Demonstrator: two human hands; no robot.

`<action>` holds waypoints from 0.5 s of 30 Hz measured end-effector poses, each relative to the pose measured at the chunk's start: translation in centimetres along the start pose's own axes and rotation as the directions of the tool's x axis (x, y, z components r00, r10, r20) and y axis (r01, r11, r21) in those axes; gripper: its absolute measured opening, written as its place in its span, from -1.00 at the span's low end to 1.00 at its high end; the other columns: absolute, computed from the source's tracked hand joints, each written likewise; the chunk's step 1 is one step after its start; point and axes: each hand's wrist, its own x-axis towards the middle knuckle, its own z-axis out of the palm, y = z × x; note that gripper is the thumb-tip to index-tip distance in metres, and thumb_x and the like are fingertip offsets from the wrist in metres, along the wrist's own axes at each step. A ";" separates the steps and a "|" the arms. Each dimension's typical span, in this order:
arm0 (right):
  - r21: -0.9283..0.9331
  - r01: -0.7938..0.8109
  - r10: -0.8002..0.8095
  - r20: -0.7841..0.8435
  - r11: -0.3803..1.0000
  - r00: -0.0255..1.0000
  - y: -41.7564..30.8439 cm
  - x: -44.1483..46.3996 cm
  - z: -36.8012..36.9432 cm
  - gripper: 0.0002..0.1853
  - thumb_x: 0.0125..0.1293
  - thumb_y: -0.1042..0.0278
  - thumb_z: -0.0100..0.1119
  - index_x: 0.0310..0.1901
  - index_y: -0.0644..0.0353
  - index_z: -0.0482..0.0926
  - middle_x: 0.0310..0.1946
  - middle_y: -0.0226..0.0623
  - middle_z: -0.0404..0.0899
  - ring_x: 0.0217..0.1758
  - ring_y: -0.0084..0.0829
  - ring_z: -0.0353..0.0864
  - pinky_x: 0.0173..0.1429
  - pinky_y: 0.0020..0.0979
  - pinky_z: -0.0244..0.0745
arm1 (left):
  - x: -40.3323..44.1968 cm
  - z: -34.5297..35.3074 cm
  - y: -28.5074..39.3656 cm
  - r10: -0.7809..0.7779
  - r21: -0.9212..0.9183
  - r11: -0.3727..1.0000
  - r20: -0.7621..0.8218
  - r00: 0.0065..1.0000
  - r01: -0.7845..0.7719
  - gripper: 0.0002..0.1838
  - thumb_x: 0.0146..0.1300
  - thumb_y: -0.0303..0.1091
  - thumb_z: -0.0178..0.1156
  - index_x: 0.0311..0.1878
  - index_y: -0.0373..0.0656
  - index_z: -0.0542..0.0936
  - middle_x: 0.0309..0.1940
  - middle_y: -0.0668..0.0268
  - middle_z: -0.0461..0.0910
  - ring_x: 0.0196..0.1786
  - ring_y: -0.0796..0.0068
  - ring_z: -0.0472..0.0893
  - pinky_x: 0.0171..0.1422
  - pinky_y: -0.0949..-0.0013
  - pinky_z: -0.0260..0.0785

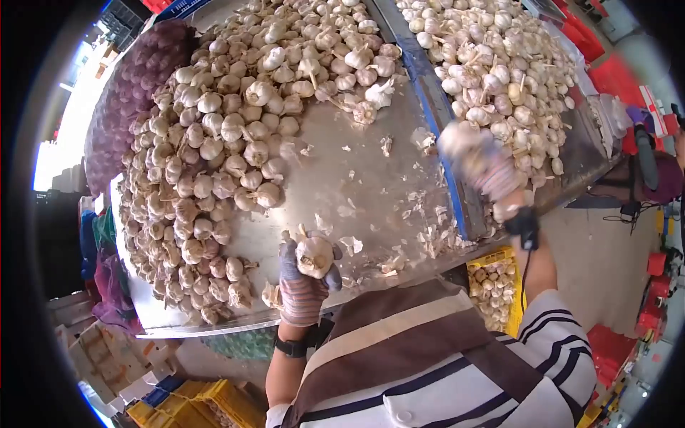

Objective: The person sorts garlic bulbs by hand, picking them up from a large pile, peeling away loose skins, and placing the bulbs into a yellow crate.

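Note:
My left hand (301, 292), in a grey and striped knit glove, is closed round a garlic bulb (314, 255) above the near edge of the metal table (335, 167). The bulb sits between thumb and fingers, its stem end upward. My right hand (491, 171), gloved alike, is over the blue-edged divider (437, 118), beside the right-hand garlic heap (492, 64). Motion smears its fingers. A pale blur shows at the fingertips, and I cannot make out whether it is a bulb. A larger garlic heap (228, 121) covers the table's left side.
Dry skin scraps (435, 239) lie along the divider. A purple mesh sack (139, 93) of bulbs stands at the far left. Below the table's front edge is a yellow crate (517, 289) holding bulbs. More yellow crates (232, 403) stand on the floor at lower left.

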 end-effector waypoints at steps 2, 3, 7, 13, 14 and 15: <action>0.357 0.258 -0.050 -0.499 0.898 0.865 -2.7 1.6 -13.9 -0.63 0.25 0.40 0.14 0.09 0.26 0.41 -0.18 -0.31 0.52 -0.16 -0.51 0.55 -0.07 -0.49 0.54 | -0.1 0.9 0.5 -0.050 -0.001 0.999 -0.012 0.999 0.050 -0.39 0.32 0.21 -0.12 -0.04 -0.24 0.48 -0.38 0.06 0.58 -0.61 0.24 0.57 -0.58 0.33 0.46; 0.450 0.431 0.017 -0.707 0.782 0.707 -7.3 2.1 -11.3 -0.61 0.26 0.42 0.14 0.12 0.24 0.37 -0.18 -0.39 0.49 -0.15 -0.57 0.52 -0.10 -0.50 0.54 | 0.0 1.4 0.5 -0.066 0.070 0.995 -0.034 0.997 0.068 -0.39 0.34 0.20 -0.14 -0.04 -0.25 0.47 -0.38 0.07 0.59 -0.58 0.23 0.58 -0.54 0.31 0.49; -0.381 0.318 -0.479 -0.473 0.868 0.740 -10.4 1.0 -5.0 -0.49 0.16 0.39 0.29 0.15 0.21 0.40 -0.10 -0.31 0.50 -0.05 -0.50 0.51 -0.01 -0.43 0.51 | 2.4 5.0 -0.4 -0.025 0.316 0.948 -0.031 0.999 0.033 -0.38 0.37 0.19 -0.17 0.01 -0.27 0.43 -0.28 0.10 0.57 -0.42 0.32 0.63 -0.33 0.31 0.56; -0.149 0.117 -0.133 -0.096 0.982 0.986 -13.5 -5.7 3.4 -0.50 -0.01 0.36 0.42 0.01 0.19 0.52 -0.09 -0.28 0.52 -0.06 -0.42 0.52 0.00 -0.44 0.43 | 7.4 6.0 -6.2 -0.021 0.699 0.446 0.633 0.774 -0.560 -0.57 0.37 -0.23 -0.08 0.20 -0.28 0.32 -0.04 0.14 0.48 -0.02 0.26 0.51 0.19 0.37 0.34; -0.104 -0.090 0.082 -0.080 0.990 0.993 -14.5 -7.4 1.4 -0.50 0.00 0.34 0.42 0.03 0.19 0.54 -0.14 -0.20 0.58 -0.13 -0.38 0.58 -0.04 -0.43 0.47 | 6.7 8.3 -5.3 -0.223 0.705 0.550 0.641 0.734 -0.448 -0.64 0.29 -0.33 -0.06 0.10 -0.29 0.37 -0.12 0.18 0.46 -0.09 0.33 0.50 0.10 0.38 0.41; -0.242 -0.204 0.213 0.010 0.949 0.977 -14.1 -9.5 -0.9 -0.46 -0.04 0.27 0.43 0.04 0.17 0.54 -0.14 -0.20 0.59 -0.11 -0.33 0.60 -0.01 -0.36 0.48 | 7.7 5.3 -6.7 -0.377 0.790 0.538 0.538 0.754 -0.295 -0.59 0.23 -0.41 -0.05 0.16 -0.30 0.34 -0.08 0.12 0.50 0.02 0.19 0.50 0.21 0.27 0.35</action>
